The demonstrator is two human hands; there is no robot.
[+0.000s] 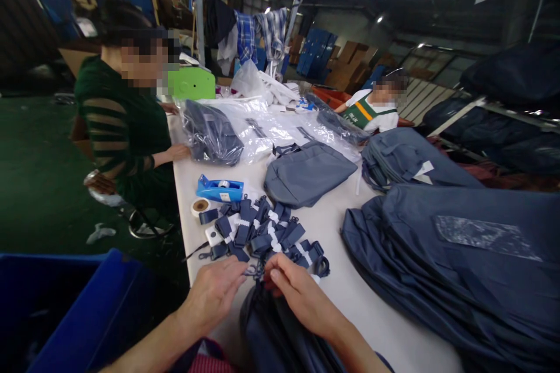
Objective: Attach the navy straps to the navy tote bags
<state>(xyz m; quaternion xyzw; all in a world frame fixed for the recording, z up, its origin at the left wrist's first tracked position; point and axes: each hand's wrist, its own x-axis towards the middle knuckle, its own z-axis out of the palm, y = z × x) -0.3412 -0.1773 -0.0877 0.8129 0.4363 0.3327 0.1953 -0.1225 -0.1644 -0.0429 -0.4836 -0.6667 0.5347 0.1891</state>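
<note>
Dark navy fabric bag [280, 332], soft and crumpled, lies at the near edge of the surface, its lower part running out of view at the bottom. Its top end points away, toward the far side. At that top end sits a small dark metal clip or zipper pull [258, 271], pinched between the fingertips of both hands. The fabric is gathered into folds just below the clip.

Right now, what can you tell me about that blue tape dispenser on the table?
The blue tape dispenser is a bright blue plastic desk model, long and low, with a roll of pale tape set in its middle. It sits flat on the white table, just behind the heap of navy straps. A small loose roll of tape lies at its near-left corner. No hand touches it.
</note>
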